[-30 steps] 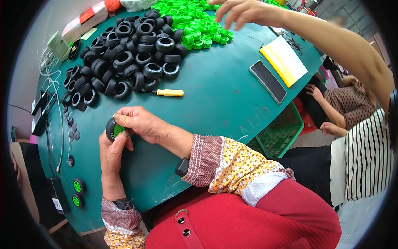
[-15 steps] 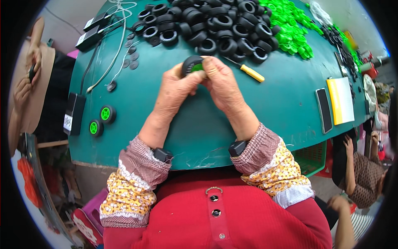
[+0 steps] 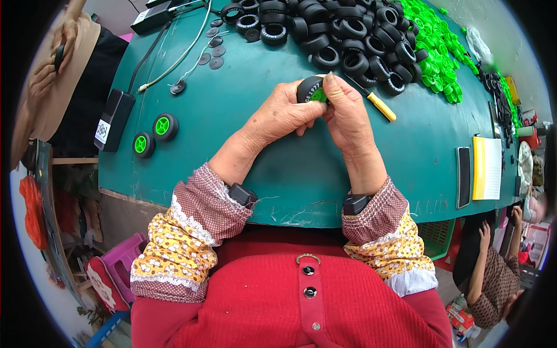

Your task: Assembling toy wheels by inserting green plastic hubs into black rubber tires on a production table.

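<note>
Mid-table, both hands [image 3: 316, 110] grip one toy wheel [image 3: 311, 91]; bare green tabletop [image 3: 243, 69] surrounds them.

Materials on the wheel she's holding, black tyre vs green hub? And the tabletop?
Tyre: looks like matte black rubber, with moulded tread ridges and no glare. Hub: likely hard plastic, bright uniform green, slightly glossy; mostly hidden between the left hand and right hand. Tabletop: smooth dark green sheet, possibly a mat or painted board; the pale scuffs at its near edge leave that open.

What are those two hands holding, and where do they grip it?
A small black tyre with a green hub, pinched between left hand and right hand, fingers around its tread.
</note>
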